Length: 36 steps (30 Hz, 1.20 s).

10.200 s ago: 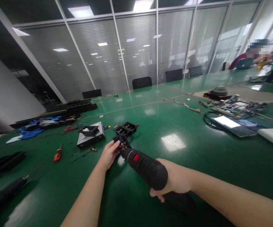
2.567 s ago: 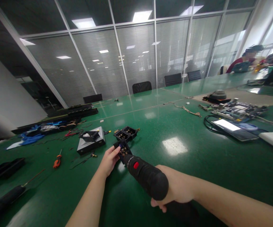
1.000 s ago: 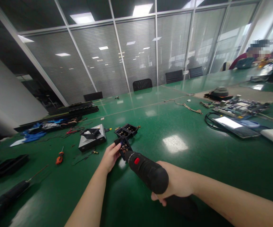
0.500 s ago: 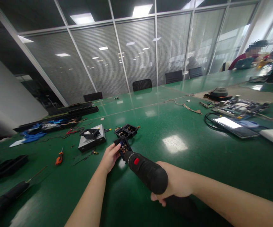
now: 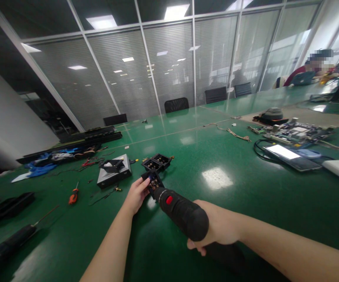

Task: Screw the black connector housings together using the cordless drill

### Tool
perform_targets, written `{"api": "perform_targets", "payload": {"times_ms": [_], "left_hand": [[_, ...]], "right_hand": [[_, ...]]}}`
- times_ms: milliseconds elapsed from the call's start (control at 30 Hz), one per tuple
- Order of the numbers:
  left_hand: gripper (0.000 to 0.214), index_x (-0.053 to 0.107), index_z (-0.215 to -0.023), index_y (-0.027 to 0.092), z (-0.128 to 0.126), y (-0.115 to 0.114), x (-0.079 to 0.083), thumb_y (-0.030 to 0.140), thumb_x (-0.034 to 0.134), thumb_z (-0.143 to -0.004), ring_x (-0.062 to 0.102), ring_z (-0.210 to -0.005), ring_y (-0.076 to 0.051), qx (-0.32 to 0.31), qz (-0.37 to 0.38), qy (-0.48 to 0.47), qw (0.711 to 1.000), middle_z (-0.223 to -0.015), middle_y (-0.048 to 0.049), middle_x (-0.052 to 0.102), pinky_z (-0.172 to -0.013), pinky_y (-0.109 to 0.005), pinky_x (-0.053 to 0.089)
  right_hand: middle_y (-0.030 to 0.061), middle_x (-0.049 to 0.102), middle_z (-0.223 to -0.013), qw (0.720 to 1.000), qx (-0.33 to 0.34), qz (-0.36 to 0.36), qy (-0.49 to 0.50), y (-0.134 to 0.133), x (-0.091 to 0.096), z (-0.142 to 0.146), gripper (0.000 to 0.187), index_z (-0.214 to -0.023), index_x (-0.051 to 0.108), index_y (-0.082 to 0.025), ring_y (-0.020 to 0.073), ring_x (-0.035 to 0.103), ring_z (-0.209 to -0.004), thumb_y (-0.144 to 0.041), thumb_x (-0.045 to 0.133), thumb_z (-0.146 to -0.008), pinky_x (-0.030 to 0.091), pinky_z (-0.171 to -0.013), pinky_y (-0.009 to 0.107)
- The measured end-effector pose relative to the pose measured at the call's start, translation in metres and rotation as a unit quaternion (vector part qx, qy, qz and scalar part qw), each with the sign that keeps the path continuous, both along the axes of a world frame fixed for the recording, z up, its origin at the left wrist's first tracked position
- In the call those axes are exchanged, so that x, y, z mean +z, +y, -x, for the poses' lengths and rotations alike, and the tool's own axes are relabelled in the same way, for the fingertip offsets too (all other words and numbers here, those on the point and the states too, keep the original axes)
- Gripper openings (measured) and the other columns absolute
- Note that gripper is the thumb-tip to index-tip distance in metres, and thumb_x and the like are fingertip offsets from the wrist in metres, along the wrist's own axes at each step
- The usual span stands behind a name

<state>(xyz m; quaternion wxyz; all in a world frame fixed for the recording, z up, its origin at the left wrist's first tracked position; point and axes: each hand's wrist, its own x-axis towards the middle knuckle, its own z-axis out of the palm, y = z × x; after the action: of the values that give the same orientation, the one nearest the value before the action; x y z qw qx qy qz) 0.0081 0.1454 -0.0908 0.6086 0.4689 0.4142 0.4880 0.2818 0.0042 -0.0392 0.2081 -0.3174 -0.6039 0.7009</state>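
Note:
My right hand [image 5: 220, 229] is wrapped round a black electric screwdriver [image 5: 181, 213] with a red button, its tip pointed into a small black module [image 5: 152, 181] with brass terminals on the green table [image 5: 246, 196]. My left hand [image 5: 136, 195] grips that module by its left side, fingers curled on it. Just behind it lie two more black modules [image 5: 157, 161] side by side.
A grey box [image 5: 113, 173] with a black frame on top, an orange screwdriver [image 5: 73, 194], another black driver [image 5: 8, 244] and black rails [image 5: 78, 141] lie to the left. To the right are a circuit board [image 5: 297, 132], a lit tablet [image 5: 289, 156] and cables. A person sits at far right.
Almost nothing differs: both hands keep their hold, and the screwdriver stays on the module with only slight shifts of the view.

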Motion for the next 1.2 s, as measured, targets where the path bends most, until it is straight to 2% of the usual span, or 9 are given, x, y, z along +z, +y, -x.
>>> {"api": "perform_targets", "payload": {"times_ms": [733,1200], "left_hand": [[0.048,0.080,-0.102,0.015,-0.0008,-0.0007,0.0013,0.046,0.097,-0.069,0.072,-0.081,-0.023,-0.004,-0.001,0.003,1.000,-0.089,-0.0083,0.079,-0.081,-0.035,0.054],[0.049,0.079,-0.103,0.014,-0.0025,-0.0027,0.0039,0.045,0.097,-0.069,0.072,-0.081,-0.023,0.006,0.002,0.007,1.000,-0.091,-0.0097,0.079,-0.081,-0.035,0.055]], "right_hand": [[0.0025,0.068,-0.064,1.000,-0.004,-0.003,-0.018,-0.0011,0.0025,0.0007,0.032,-0.068,0.065,-0.015,0.0139,0.065,-0.055,-0.036,0.089,-0.065,0.053,-0.053,0.023],[0.0002,0.067,-0.062,1.000,-0.007,0.005,-0.015,-0.0019,0.0039,0.0006,0.032,-0.066,0.064,-0.015,0.0124,0.064,-0.054,-0.033,0.090,-0.067,0.054,-0.054,0.023]]}}
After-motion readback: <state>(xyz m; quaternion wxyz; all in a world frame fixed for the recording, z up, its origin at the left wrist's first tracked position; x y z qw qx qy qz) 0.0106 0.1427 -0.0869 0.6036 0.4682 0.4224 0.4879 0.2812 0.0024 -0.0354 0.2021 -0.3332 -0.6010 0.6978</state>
